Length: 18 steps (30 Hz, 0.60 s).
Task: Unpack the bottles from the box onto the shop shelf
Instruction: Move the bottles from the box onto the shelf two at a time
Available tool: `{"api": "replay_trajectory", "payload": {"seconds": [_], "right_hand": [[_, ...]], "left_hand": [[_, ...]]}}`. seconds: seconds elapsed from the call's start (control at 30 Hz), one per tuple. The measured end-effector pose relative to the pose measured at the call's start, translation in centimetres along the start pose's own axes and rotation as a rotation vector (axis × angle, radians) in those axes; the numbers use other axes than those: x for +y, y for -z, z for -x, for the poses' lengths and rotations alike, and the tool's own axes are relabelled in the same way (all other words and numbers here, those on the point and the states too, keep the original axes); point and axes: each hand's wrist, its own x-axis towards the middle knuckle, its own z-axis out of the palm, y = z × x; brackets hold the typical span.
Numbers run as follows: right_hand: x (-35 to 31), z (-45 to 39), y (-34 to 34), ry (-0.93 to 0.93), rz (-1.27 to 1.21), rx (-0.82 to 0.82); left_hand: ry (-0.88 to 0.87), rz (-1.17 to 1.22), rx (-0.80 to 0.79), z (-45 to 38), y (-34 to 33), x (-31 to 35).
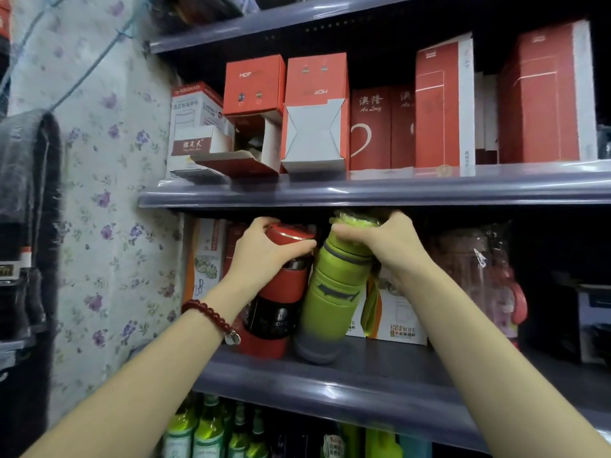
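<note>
Middle shelf: grey, centre of the frame.
Red bottle: standing centre-left on it.
Green bottle: just right, tilted, touching the red one.
White box: behind, right of centre.
Upper shelf: red boxes lined up.
Dark right end: possibly wrapped goods.

Hidden and cut-off parts
The green bottle base is blurred; its cap is covered by the right hand.

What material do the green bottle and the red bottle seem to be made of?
Green bottle: probably matte plastic, as its surface looks even and dull, with a grey base that may be rubber. Red bottle: red body with a black band; the shiny rim on its lid suggests metal, but this is uncertain.
</note>
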Motion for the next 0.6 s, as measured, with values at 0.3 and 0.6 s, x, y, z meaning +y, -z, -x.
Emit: {"api": "replay_trajectory", "payload": {"seconds": [0.3,0.6], "right_hand": [[1.4,0.1,-5.8,-0.022,0.107,0.075],[4.7,-0.2,-8.2,-0.14,-0.119,-0.013]], "left_hand": [[0.192,0.163,0.032,-3.0,1.2,-4.7],[0.151,0.198,-0.057,-2.4,0.5,-7.0]]}}
